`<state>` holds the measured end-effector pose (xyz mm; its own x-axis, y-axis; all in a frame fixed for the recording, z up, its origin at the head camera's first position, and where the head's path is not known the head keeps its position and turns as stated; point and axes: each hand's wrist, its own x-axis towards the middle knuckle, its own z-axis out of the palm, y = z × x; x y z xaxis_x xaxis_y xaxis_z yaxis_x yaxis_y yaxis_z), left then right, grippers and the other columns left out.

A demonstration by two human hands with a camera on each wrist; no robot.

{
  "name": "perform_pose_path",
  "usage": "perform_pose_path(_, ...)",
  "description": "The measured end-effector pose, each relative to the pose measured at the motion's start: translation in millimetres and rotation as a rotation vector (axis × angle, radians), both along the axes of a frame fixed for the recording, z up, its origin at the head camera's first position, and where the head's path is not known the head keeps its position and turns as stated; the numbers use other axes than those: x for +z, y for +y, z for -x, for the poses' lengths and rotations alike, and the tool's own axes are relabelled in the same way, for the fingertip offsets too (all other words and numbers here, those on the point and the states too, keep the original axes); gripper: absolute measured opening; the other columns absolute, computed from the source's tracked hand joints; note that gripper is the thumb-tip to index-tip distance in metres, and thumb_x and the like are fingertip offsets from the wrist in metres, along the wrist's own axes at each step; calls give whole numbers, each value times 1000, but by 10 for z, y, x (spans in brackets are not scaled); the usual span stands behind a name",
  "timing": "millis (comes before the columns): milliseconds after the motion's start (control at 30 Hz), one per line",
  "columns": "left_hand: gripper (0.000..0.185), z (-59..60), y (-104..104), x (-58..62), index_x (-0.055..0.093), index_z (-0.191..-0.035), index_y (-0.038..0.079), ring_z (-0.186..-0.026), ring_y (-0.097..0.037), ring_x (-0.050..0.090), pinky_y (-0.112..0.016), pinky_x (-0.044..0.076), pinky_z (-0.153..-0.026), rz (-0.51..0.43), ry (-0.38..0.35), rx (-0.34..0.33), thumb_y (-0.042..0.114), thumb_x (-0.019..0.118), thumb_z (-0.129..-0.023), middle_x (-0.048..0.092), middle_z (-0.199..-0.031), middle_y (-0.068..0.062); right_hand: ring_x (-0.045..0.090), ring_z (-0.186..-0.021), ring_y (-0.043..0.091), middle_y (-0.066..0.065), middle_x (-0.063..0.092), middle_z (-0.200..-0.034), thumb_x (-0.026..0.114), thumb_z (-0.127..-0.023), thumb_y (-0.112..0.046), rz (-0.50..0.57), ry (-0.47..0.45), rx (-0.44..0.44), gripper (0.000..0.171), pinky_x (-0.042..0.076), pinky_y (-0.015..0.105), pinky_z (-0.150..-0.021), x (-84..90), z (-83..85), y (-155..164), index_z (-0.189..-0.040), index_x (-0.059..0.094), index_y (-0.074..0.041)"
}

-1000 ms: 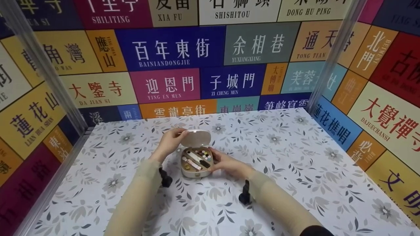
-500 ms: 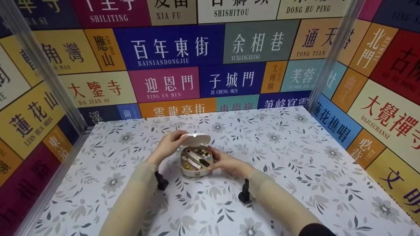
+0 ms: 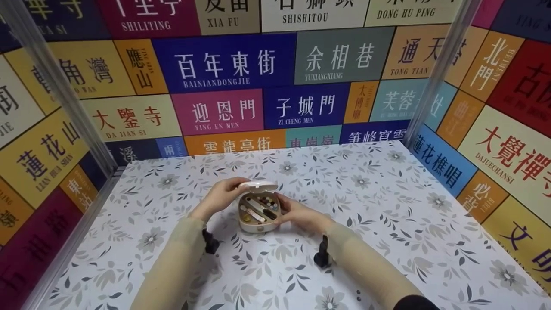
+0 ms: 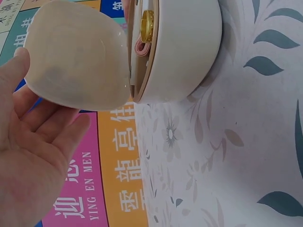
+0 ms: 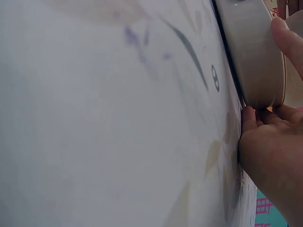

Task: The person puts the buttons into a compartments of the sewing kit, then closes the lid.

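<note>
Colourful sign panels [image 3: 219, 112] with Chinese street names wall in our floral-patterned table [image 3: 387, 224] on three sides. Near the middle of the table, a little toward its near edge, our left hand [image 3: 219, 198] holds the cream lid [image 3: 258, 187] of a small oval case [image 3: 258, 213], fingers curled round the lid's far left rim; in the left wrist view the lid [image 4: 78, 56] stands partly raised over the case [image 4: 182, 47], hinged at the far side, with our fingers [image 4: 33, 127] cupped beneath and behind it. Our right hand [image 3: 297, 214] grips the right side of the case, thumb on its rim; the right wrist view shows the thumb [image 5: 286, 35] pressed on the case wall [image 5: 255, 56] and the other fingers tucked against its base on the table. Inside the open case we see small things in compartments: a pale stick, a dark stick, some coloured dots and a gold ring-shaped piece [image 4: 148, 26]. Both our forearms wear beige sleeves [image 3: 172, 262], each with a black camera mount [image 3: 322, 256] at the wrist.
</note>
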<state>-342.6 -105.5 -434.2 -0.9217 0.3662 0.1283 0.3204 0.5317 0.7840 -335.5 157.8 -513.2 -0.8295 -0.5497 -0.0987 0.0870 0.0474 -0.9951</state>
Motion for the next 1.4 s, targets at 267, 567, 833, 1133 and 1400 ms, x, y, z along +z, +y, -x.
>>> perform_pose_path(267, 40, -46, -45, -59, 67, -125, 12, -105, -16, 60, -38, 47, -95, 25, 46, -53, 36, 66, -92, 67, -118, 0, 18, -144, 21, 2, 24, -158, 78, -73, 0, 43, 42, 43, 101, 1, 45, -117, -55, 34, 9, -155, 21, -13)
perform_pose_path(567, 38, -107, -99, -136, 70, -119, 18, -119, -21, 56, -46, 37, -106, 25, 49, -85, 33, 75, -85, 65, -122, 0, 18, -145, 22, 4, 23, -159, 80, -70, -2, 10, 4, 12, 106, 0, 45, -117, -30, 16, 15, -156, 20, -16)
perform_pose_path(833, 39, -170, -87, -216, 71, -116, 17, -118, -18, 56, -45, 35, -108, 23, 58, -96, 25, 81, -79, 67, -117, 4, 15, -145, 20, 3, 20, -160, 81, -70, -4, -35, 31, 10, 107, 1, 42, -117, -7, 20, 19, -156, 18, -16)
perform_pose_path(1133, 43, -259, -68, -299, 71, -116, 15, -120, -22, 55, -43, 36, -108, 71, 146, -99, 21, 83, -75, 67, -119, 2, 15, -146, 21, 4, 20, -160, 78, -74, 0, -14, 61, 51, 104, 1, 43, -117, -11, 43, 27, -156, 17, -17)
perform_pose_path(1400, 45, -288, -67, -354, 71, -116, 14, -124, -22, 52, -41, 33, -110, 89, 164, -104, 20, 84, -74, 65, -122, 1, 17, -145, 21, 3, 21, -159, 79, -72, -2, -9, 45, 35, 104, 2, 42, -117, -3, 13, 27, -156, 19, -17)
